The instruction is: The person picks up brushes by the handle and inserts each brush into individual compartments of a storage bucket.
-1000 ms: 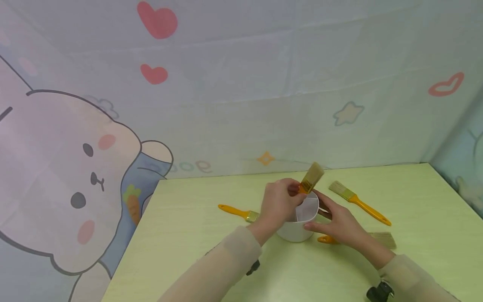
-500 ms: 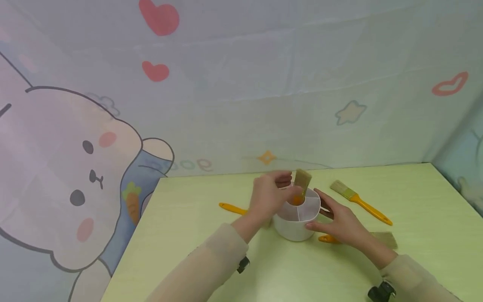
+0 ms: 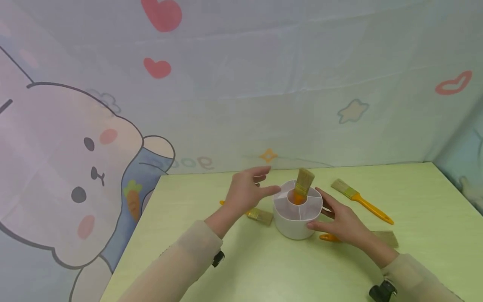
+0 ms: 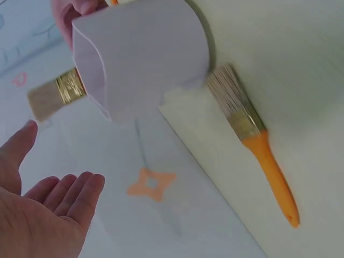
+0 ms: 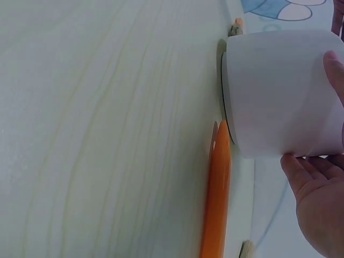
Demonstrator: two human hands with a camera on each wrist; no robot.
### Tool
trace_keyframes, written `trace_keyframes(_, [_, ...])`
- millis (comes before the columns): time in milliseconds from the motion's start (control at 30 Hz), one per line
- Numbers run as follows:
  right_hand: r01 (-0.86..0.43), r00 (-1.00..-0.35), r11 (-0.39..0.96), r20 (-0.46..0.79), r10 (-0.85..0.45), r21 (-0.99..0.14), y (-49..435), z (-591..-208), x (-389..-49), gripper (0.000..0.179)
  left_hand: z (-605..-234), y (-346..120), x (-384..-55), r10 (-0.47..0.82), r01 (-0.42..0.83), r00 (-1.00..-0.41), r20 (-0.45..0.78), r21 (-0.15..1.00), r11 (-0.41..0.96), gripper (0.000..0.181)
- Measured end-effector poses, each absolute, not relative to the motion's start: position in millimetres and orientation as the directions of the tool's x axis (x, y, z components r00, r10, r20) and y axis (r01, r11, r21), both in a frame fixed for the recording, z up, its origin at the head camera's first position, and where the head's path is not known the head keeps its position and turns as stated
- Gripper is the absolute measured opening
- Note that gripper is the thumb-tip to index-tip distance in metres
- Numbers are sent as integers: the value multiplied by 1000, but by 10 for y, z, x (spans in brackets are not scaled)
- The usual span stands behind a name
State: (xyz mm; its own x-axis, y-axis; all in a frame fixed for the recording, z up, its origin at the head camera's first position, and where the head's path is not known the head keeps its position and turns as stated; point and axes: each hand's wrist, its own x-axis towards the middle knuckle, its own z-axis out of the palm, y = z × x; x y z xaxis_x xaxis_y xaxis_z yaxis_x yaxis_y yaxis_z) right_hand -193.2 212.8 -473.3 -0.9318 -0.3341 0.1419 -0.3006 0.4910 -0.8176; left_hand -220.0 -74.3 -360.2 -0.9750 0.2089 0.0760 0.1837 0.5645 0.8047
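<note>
A white round holder [image 3: 294, 230] with divided compartments stands on the table. One paintbrush [image 3: 304, 182] leans in its centre well, bristles up, the lower handle hidden inside. My right hand [image 3: 345, 222] grips the holder's right side, thumb in front and fingers behind. To the left of the rim, my left hand [image 3: 245, 191] is held in the air with thumb and fingers spread, holding nothing. In the left wrist view that hand [image 4: 48, 215] is apart from the brush's bristles. Another paintbrush [image 3: 261, 216] lies left of the holder, partly behind my left forearm.
A paintbrush [image 3: 362, 200] lies at the right rear of the table [image 3: 271, 272]. Under my right wrist is one more paintbrush [image 3: 386, 239], its middle hidden. A printed cloth [image 3: 234, 92] hangs behind the table's back edge.
My left hand lowered the paintbrush handle-first into the holder's centre, let go and moved away to the left. My right hand stayed on the holder.
</note>
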Motion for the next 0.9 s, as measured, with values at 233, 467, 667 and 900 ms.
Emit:
trace_keyframes(233, [-296,-932,496,133,-337,-816,2130,-4730,-1944,107,-3620,-1081,-2284,236,202,-970,64,754,625,71])
trace_keyframes(467, [-289,-935,505,126,-331,-813,2128,-4706,-1945,106,-3814,-1364,-2408,307,281,-949,69,628,726,71])
trace_keyframes(667, [-305,-929,484,145,-339,-820,2118,-4714,-1951,106,-3968,-1544,-2458,348,313,-937,39,541,781,71])
trace_keyframes(900, [-289,-936,497,133,-326,-818,2123,-4737,-1955,107,-4095,-1680,-2524,476,435,-879,25,451,779,75])
